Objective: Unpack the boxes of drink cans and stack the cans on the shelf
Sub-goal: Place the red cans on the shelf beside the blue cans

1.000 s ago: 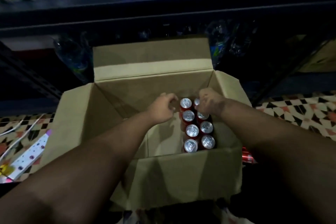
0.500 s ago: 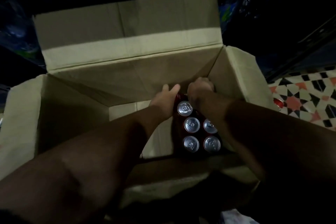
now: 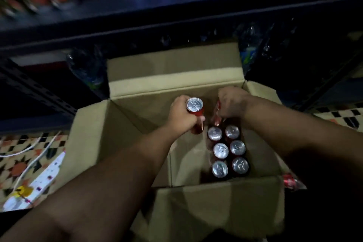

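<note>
An open cardboard box (image 3: pixel 121 139) stands on the floor in front of the dark shelf (image 3: pixel 176 15). My left hand (image 3: pixel 181 113) grips a red drink can (image 3: pixel 195 112) lifted above the box floor, its silver top toward me. My right hand (image 3: pixel 230 103) grips a second red can (image 3: pixel 216 116), mostly hidden under its fingers. Several more red cans (image 3: pixel 227 150) stand upright in two rows at the box's right side.
Blurred cans and blue packs sit on the shelf top. Wrapped bottles (image 3: pixel 86 68) fill the lower shelf behind the box. A white power strip with cables (image 3: pixel 37 184) lies on the patterned tile floor at left. A red can (image 3: pixel 289 181) lies right of the box.
Both hands reached down to the far cans and have now come up, each with a can. The view dipped close to the box and has risen back.
</note>
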